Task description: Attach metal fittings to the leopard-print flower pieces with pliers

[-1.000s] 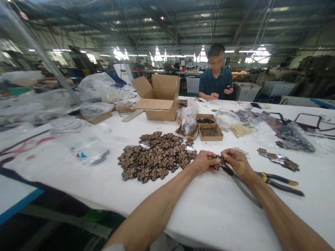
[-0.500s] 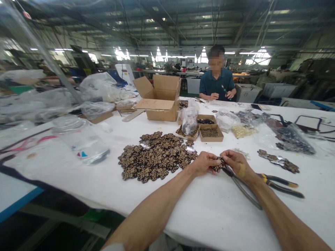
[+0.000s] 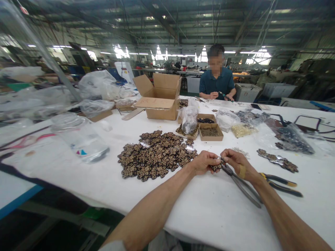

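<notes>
A leopard-print flower-shaped patch with a dark edge is gripped between the thumb and fingers of my left hand, just above the white table. My right hand is closed, its thumb and forefinger pinched at the patch's upper right edge; any small part between those fingertips is hidden. Grey-handled pliers extend below my right palm, jaws close to the patch. I cannot tell whether that hand also touches them. Yellow-and-black pliers lie beyond my right wrist. Left of my hands spreads a heap of similar patches.
Behind the heap stand an open cardboard box and small boxes of metal parts. A large clear jar is at left. Plastic bags and a patch strip lie at right. Across the table a co-worker holds a tool.
The grey pliers' handles now show apart below my right hand, where only one showed before. My hands stay at the patch with little movement. The co-worker's tool has tilted flatter.
</notes>
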The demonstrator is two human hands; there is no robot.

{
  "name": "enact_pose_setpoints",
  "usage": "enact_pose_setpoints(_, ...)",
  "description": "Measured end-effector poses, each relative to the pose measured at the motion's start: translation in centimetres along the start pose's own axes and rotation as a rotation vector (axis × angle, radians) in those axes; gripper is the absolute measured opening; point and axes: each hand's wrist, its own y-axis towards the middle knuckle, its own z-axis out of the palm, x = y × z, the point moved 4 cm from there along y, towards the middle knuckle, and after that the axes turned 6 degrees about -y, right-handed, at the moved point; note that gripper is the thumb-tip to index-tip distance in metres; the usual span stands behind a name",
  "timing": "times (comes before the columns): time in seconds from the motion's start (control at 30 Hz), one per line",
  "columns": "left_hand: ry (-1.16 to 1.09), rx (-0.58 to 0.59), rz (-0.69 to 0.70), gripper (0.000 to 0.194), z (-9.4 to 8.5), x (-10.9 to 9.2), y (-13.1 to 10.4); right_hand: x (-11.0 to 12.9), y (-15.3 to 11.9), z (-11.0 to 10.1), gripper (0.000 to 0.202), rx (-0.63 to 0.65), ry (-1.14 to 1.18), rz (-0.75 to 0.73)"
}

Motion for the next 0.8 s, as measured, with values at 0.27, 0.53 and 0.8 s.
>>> enact_pose_setpoints(0.27, 0.093, -0.150, 0.109, 0.049, 0.0, 0.2, 0.6, 3.0, -0.5, -0.1, 0.016, -0.049, -0.428, -0.225)
enact_pose_setpoints(0.53, 0.824, -0.356, 0.499, 0.021, 1.0, -1.7, -1.0, -0.6, 0.1, 0.4, 0.028, -0.103, -0.057, 0.156)
enact_pose_setpoints(0.8, 1.238, -0.280, 0.754, 0.016, 2.6, -2.1, -1.7, -1.5, -0.3, 1.6, 0.025, -0.103, 0.432, 0.432)
